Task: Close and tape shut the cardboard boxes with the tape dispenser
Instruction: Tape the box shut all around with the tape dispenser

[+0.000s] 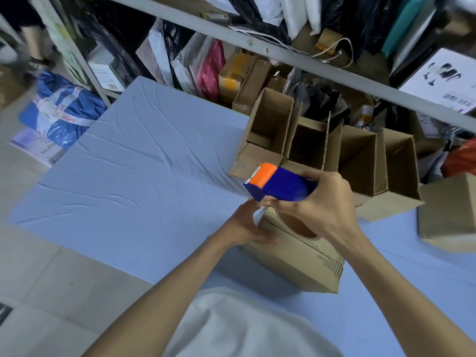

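A blue tape dispenser (pixel 280 185) with an orange cutter head is gripped in my right hand (pixel 319 202), held just above the far end of a closed cardboard box (pixel 304 258) on the table. My left hand (pixel 247 225) grips the box's far left corner, where a strip of clear tape hangs down. The roll of tape shows as a brown ring under my right hand. Several open cardboard boxes (pixel 360 161) stand in a row behind.
The table (pixel 128 176) wears a wrinkled pale blue cloth. A closed box (pixel 448 212) sits at the right edge. Behind the table a metal shelf rail (pixel 283 57) crosses over bags and parcels. A blue bag (pixel 64 109) lies on the floor at left.
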